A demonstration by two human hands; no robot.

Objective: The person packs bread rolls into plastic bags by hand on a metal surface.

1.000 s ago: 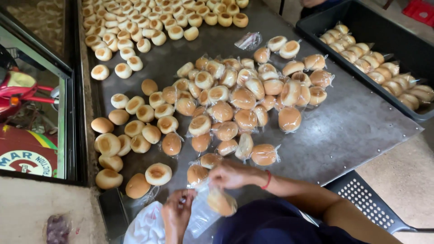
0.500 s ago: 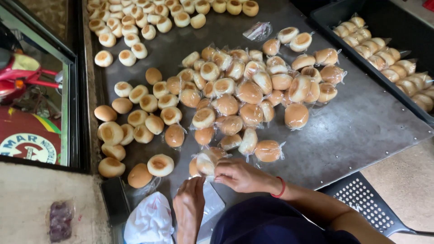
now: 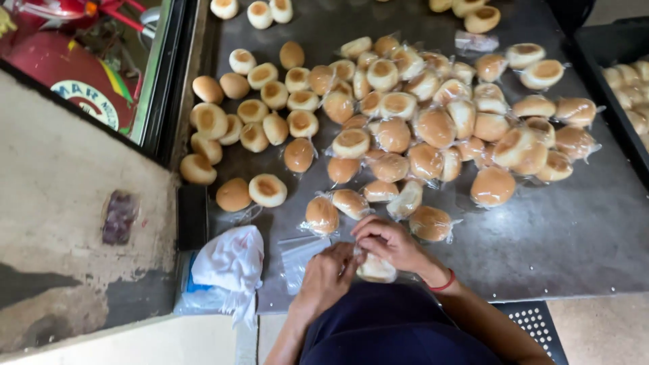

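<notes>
My left hand [image 3: 327,276] and my right hand [image 3: 387,242] meet at the near edge of a dark metal table [image 3: 541,250]. Together they hold a pale bun [image 3: 376,269] in a clear plastic bag, fingers pinched at its top. A small stack of empty clear bags [image 3: 297,255] lies just left of my left hand. Several wrapped buns [image 3: 433,128] are heaped in the middle of the table, the nearest [image 3: 430,223] beside my right wrist. Unwrapped buns [image 3: 260,122] lie to the left.
A white cloth bundle [image 3: 230,265] sits at the table's near left corner. A glass case edge [image 3: 162,81] and a concrete ledge [image 3: 74,203] run along the left. A black crate [image 3: 632,88] with more buns stands at the far right. A perforated black mat [image 3: 534,321] lies below.
The view has tilted down and closer. My right hand has drawn back from the pile to the table's edge, and both hands have closed together on the bagged bun.
</notes>
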